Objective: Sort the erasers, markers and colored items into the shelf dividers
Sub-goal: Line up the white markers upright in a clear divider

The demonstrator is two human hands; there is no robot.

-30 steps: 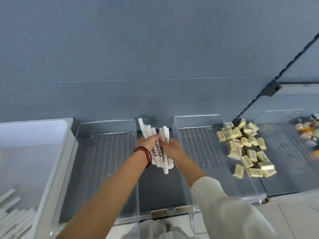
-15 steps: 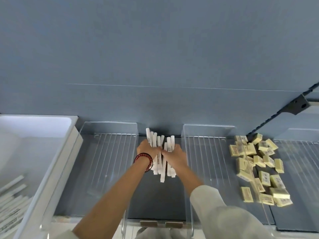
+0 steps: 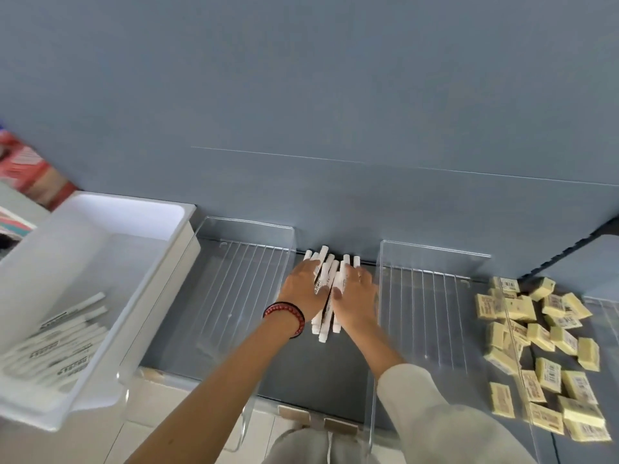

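A bundle of white markers [image 3: 324, 326] lies lengthwise on the grey shelf [image 3: 311, 373], in the narrow compartment between two clear dividers and close to the back wall. My left hand [image 3: 301, 289], with a red bead bracelet on the wrist, presses on the bundle's left side with fingers stretched forward. My right hand [image 3: 356, 296] presses on its right side the same way, and both thumbs rest on top. More white markers [image 3: 67, 329] lie in a white bin [image 3: 134, 209] at the left. Several yellow erasers [image 3: 542, 346] are heaped in the compartment at the right.
A clear divider tray [image 3: 248, 226] stands left of the bundle and another clear divider tray [image 3: 435, 249] stands to its right; nothing lies in either. A blue-grey wall closes the shelf's back. Red patterned packaging [image 3: 30, 169] shows at the far left.
Both hands have lowered the marker bundle onto the shelf toward the back wall, and their grip has flattened onto it. The camera has shifted left, bringing more of the white bin into view.
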